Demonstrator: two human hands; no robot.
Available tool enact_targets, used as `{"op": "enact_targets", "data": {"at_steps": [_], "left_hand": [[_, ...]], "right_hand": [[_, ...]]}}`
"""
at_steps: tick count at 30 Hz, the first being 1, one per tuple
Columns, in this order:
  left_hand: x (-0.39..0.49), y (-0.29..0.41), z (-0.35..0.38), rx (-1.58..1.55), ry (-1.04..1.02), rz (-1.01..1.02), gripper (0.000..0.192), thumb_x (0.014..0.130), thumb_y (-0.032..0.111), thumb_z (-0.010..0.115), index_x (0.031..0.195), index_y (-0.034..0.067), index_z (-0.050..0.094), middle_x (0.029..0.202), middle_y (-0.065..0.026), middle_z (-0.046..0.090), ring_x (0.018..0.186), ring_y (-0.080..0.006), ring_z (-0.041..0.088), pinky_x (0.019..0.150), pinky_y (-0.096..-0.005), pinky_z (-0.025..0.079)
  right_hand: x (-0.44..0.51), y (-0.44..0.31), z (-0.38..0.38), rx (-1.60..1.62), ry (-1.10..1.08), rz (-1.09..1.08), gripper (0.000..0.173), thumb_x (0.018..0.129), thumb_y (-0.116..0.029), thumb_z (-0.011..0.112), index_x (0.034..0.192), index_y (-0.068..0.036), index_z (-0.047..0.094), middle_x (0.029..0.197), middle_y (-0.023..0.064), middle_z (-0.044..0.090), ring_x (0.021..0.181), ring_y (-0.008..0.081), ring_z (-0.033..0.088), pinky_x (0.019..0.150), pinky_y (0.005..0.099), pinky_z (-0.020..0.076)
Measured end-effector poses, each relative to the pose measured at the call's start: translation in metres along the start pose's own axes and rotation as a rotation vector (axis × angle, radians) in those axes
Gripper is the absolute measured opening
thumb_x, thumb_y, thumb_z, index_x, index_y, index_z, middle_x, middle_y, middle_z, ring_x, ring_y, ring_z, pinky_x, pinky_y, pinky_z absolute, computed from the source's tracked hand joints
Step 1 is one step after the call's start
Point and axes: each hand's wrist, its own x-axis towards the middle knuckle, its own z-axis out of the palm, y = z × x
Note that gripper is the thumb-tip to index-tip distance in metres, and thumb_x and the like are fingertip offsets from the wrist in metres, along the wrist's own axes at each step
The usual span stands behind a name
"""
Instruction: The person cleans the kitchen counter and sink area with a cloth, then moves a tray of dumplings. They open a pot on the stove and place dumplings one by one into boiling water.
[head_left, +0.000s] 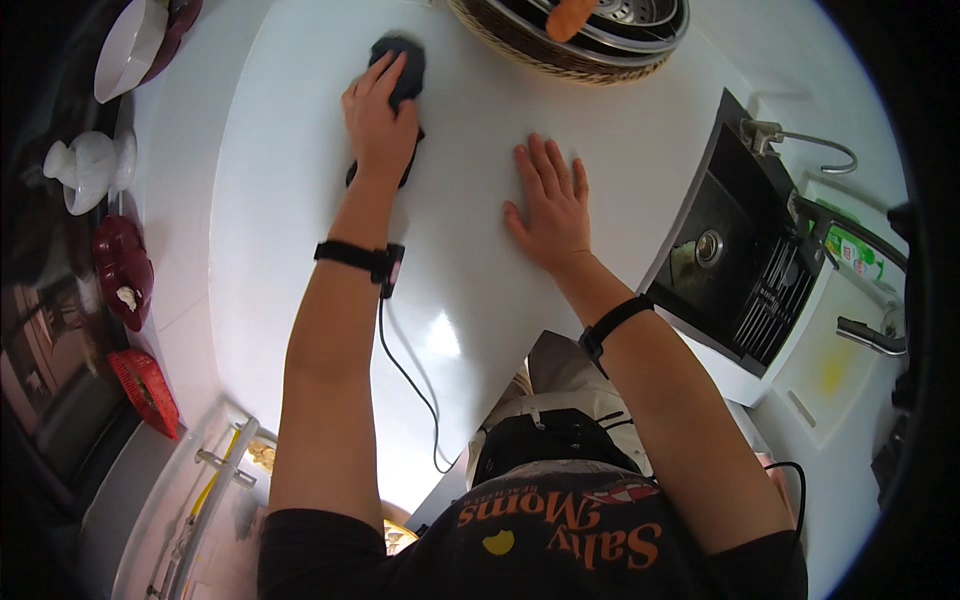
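Note:
A dark cloth (411, 71) lies bunched on the white countertop (465, 225), toward its far left. My left hand (379, 124) bears down on it, fingers spread over the top and thumb along its side. Part of the cloth shows beyond the fingertips and a dark edge shows by the wrist; the hand covers the middle. To the right, my right hand (553, 206) rests palm down on the countertop, fingers apart, holding nothing. Each forearm wears a black strap, and a cable hangs from the left one.
A woven basket (517, 45) holds metal strainers and an orange carrot-like item (570, 19) at the far edge. A black sink (694, 199) with a faucet lies right, beside a white cutting board (832, 352). A maroon dish (124, 262) and red plastic basket (146, 390) line the left ledge.

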Motion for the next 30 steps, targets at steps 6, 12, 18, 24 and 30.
{"op": "enact_targets", "data": {"at_steps": [6,12,18,24,30], "left_hand": [[0.016,0.024,0.040,0.094,-0.087,0.028,0.054,0.082,0.004,0.063,0.131,0.025,0.070,0.142,0.0024,0.061,0.124,-0.0362,0.051,0.109,-0.0462,0.044],[0.011,0.035,0.049,0.090,-0.043,0.013,0.050,0.080,0.004,0.063,0.124,0.024,0.074,0.138,0.0026,0.064,0.124,-0.0351,0.052,0.108,-0.0447,0.046],[-0.002,0.063,0.063,0.062,-0.043,-0.056,0.046,0.077,0.001,0.062,0.114,0.022,0.079,0.131,0.0026,0.068,0.120,-0.0324,0.055,0.108,-0.0423,0.045],[-0.021,0.096,0.074,-0.050,-0.212,0.035,0.043,0.074,-0.003,0.059,0.103,0.021,0.082,0.121,0.0024,0.072,0.119,-0.0286,0.057,0.108,-0.0392,0.045],[-0.077,0.157,0.090,-0.139,-0.532,0.185,0.039,0.068,-0.007,0.058,0.088,0.018,0.080,0.117,0.0031,0.073,0.115,-0.0305,0.059,0.102,-0.0438,0.050]], "right_hand": [[0.000,-0.001,0.001,0.058,-0.004,-0.002,0.075,0.092,-0.031,0.061,0.159,-0.012,0.033,0.168,0.0091,0.026,0.155,0.0296,0.024,0.126,0.0555,0.0124],[-0.003,0.002,0.006,0.141,0.069,-0.042,0.073,0.091,-0.033,0.061,0.157,-0.012,0.037,0.168,0.0091,0.026,0.155,0.0289,0.024,0.125,0.0572,0.0124],[-0.020,0.044,-0.005,0.836,-0.060,-0.167,0.043,0.101,-0.023,0.051,0.141,-0.009,0.055,0.157,0.0127,0.045,0.150,0.0292,0.036,0.125,0.0579,0.0106],[-0.092,0.131,-0.042,0.231,0.206,0.121,0.045,0.101,-0.020,0.051,0.145,-0.011,0.052,0.161,0.0161,0.037,0.151,0.0362,0.031,0.122,0.0633,0.0118],[-0.115,0.143,-0.023,0.099,0.190,0.213,0.060,0.098,-0.022,0.055,0.156,-0.014,0.041,0.169,0.0148,0.022,0.155,0.0409,0.019,0.122,0.0635,0.0121]]}}
